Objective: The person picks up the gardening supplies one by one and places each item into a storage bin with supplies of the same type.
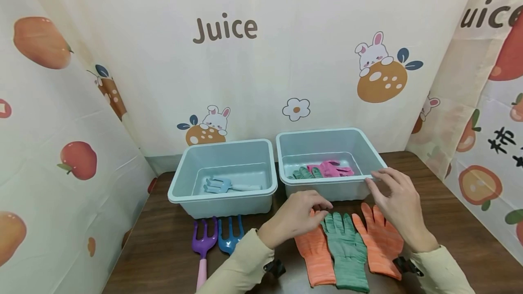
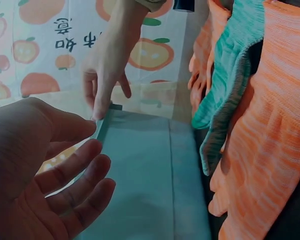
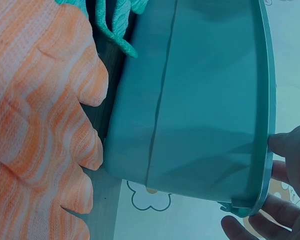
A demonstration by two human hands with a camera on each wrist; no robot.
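My right hand (image 1: 398, 201) is at the front right corner of the right light-blue plastic bin (image 1: 323, 189), its thumb (image 3: 285, 142) and fingers on either side of the rim. Inside that bin lie a pink glove (image 1: 332, 169) and a green glove (image 1: 302, 173). My left hand (image 1: 300, 214), fingers loosely bent and holding nothing, hovers in front of the same bin; in the left wrist view its fingertips (image 2: 107, 187) overlap the bin wall. Below the hands, a green glove (image 1: 347, 253) lies between an orange glove (image 1: 316, 257) and another orange glove (image 1: 382, 244).
A second light-blue bin (image 1: 224, 201) on the left holds a pale blue hand fork (image 1: 222, 185). In front of it lie a purple hand fork (image 1: 204, 242) with a pink handle and a blue hand fork (image 1: 230, 237). Printed curtains (image 1: 261, 71) enclose the wooden table (image 1: 155, 239).
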